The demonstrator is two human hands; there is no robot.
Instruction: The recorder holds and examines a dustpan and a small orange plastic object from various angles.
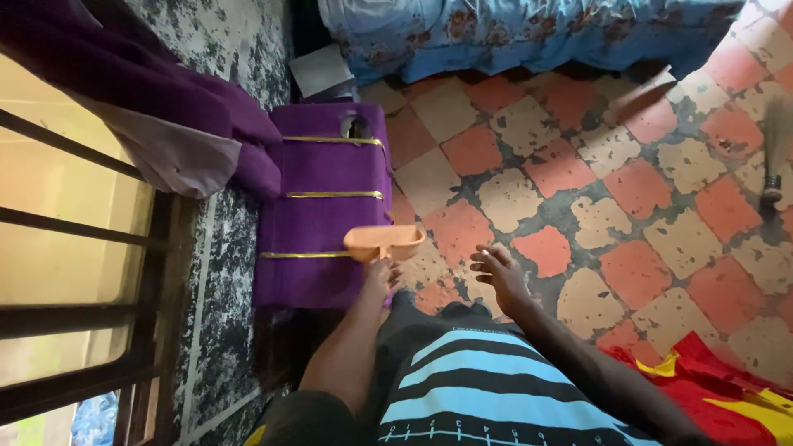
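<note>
Left hand (378,281) grips a shallow peach-orange plastic dustpan (384,242).

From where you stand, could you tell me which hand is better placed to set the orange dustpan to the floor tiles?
The left hand: it already grips the orange dustpan, while the right hand hangs empty.

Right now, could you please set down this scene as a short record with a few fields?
left hand: grips the handle of an orange dustpan, held above the floor
right hand: empty, fingers spread, beside the dustpan and apart from it
purple box: gold bands, next to the dustpan, against the wall
floor: worn orange and cream checked tiles
broom: blurred, at the right edge
red and yellow cloth: lies on the floor
</note>
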